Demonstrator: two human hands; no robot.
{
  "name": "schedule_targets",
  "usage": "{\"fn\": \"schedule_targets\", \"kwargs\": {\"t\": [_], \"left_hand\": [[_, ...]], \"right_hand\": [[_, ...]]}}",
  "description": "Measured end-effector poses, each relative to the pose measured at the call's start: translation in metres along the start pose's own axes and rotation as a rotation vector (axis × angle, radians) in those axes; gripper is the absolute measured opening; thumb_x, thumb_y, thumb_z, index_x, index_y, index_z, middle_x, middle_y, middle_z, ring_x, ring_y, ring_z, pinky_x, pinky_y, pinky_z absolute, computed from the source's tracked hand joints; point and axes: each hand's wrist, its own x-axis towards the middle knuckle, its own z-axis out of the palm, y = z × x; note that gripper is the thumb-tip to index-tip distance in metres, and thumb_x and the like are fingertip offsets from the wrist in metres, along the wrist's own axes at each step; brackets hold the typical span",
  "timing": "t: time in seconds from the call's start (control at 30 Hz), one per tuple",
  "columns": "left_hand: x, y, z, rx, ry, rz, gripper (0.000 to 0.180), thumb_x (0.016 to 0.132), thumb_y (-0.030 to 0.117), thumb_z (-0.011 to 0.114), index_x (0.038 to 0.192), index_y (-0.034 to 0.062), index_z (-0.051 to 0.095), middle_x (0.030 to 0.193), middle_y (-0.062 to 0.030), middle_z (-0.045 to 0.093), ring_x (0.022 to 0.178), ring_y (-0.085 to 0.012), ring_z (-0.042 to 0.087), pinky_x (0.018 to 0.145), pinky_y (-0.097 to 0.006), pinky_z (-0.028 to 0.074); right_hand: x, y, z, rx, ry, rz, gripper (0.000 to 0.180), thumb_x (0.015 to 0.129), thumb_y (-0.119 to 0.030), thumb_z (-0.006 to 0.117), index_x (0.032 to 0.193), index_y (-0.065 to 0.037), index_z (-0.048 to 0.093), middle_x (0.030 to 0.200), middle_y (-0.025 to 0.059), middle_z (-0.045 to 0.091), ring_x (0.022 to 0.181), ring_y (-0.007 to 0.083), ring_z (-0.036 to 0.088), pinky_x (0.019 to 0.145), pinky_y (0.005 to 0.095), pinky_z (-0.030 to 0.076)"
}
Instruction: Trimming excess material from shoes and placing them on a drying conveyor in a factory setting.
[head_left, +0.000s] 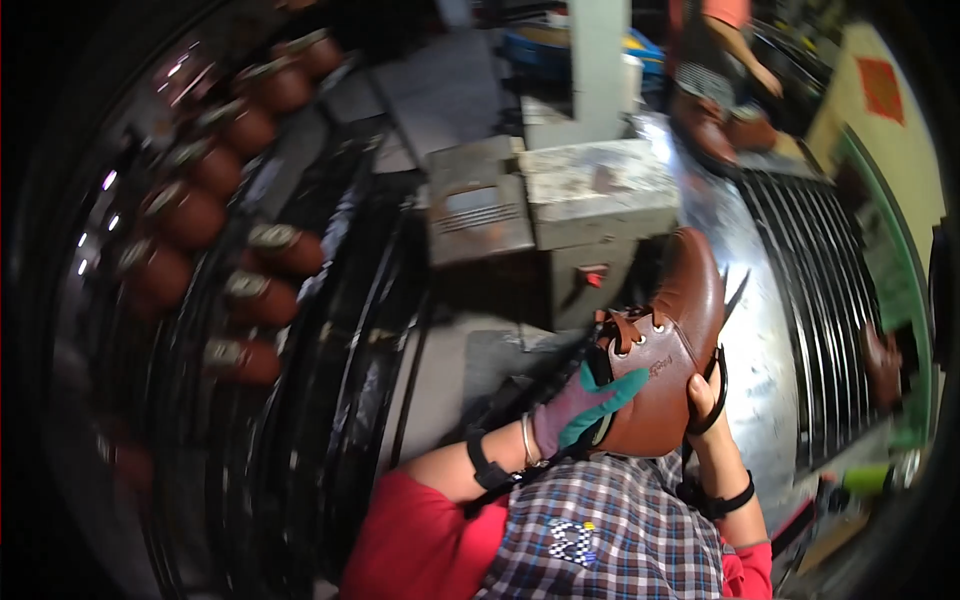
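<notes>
Brown shoe (672, 345), laced but not yet set down, is gripped right of centre by left hand (582, 411) and right hand (708, 403).

Brown leather lace-up shoe (668, 360) lies between purple-and-teal-gloved left hand (575, 415) and bare right hand (704, 402). Grey rectangular metal box (480, 205) stands beyond, to its left. Shiny silver metal table (755, 320) runs right of the shoe; long dark metal bars (815, 300) lie farther right. Brown rounded shoes (185, 215) line the far left.

See rows of brown shoes (268, 302) on the dark barred rack (300, 425) at left. See a shiny metal counter (750, 345) at right, with more brown footwear (705, 124) near its far end; cannot tell whether touching.
</notes>
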Motion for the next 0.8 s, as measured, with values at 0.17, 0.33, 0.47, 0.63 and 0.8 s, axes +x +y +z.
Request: {"fn": "schedule_targets", "kwargs": {"t": [0.17,0.33,0.47,0.63,0.8], "left_hand": [[-0.037,0.032,-0.034,-0.255,0.142,0.076,0.049,0.091,0.003,0.063,0.137,0.0067,0.048,0.130,-0.0049,0.056,0.119,-0.0153,0.054,0.103,-0.032,0.044],[-0.095,0.083,-0.042,-0.191,0.586,0.322,0.041,0.095,0.011,0.058,0.135,0.0076,0.049,0.126,-0.0067,0.059,0.115,-0.0171,0.058,0.099,-0.033,0.048],[-0.135,0.104,-0.066,0.127,1.095,0.737,0.051,0.096,0.013,0.056,0.143,0.0077,0.039,0.137,-0.0091,0.050,0.121,-0.0229,0.054,0.103,-0.040,0.045],[-0.205,0.129,-0.109,0.241,1.313,1.042,0.049,0.094,0.014,0.060,0.140,0.0087,0.043,0.132,-0.0088,0.053,0.117,-0.0245,0.056,0.098,-0.043,0.049],[-0.260,0.168,-0.135,0.179,1.517,1.132,0.058,0.085,0.014,0.072,0.137,0.0086,0.048,0.128,-0.0118,0.056,0.110,-0.0282,0.060,0.088,-0.046,0.055]], "right_hand": [[0.016,0.022,0.000,-0.219,-0.255,0.232,0.101,0.085,-0.056,0.067,0.154,-0.004,0.015,0.146,0.0139,0.039,0.128,0.0238,0.046,0.105,0.0378,0.038],[0.034,0.023,0.045,-0.075,-0.507,0.007,0.093,0.091,-0.051,0.062,0.155,-0.010,0.008,0.130,0.0134,0.047,0.096,0.0174,0.059,0.084,0.0293,0.047],[0.038,0.040,0.041,0.002,-0.458,0.141,0.079,0.098,-0.038,0.056,0.154,-0.010,0.010,0.128,0.0116,0.048,0.093,0.0163,0.058,0.080,0.0273,0.047],[0.033,0.051,0.048,-0.032,-0.488,0.209,0.075,0.099,-0.030,0.056,0.155,-0.009,0.009,0.126,0.0096,0.047,0.091,0.0154,0.056,0.081,0.0285,0.047],[0.019,0.066,0.044,-0.082,-0.520,0.273,0.078,0.099,-0.026,0.057,0.155,-0.008,0.007,0.127,0.0115,0.051,0.091,0.0147,0.055,0.083,0.0299,0.049]]}}
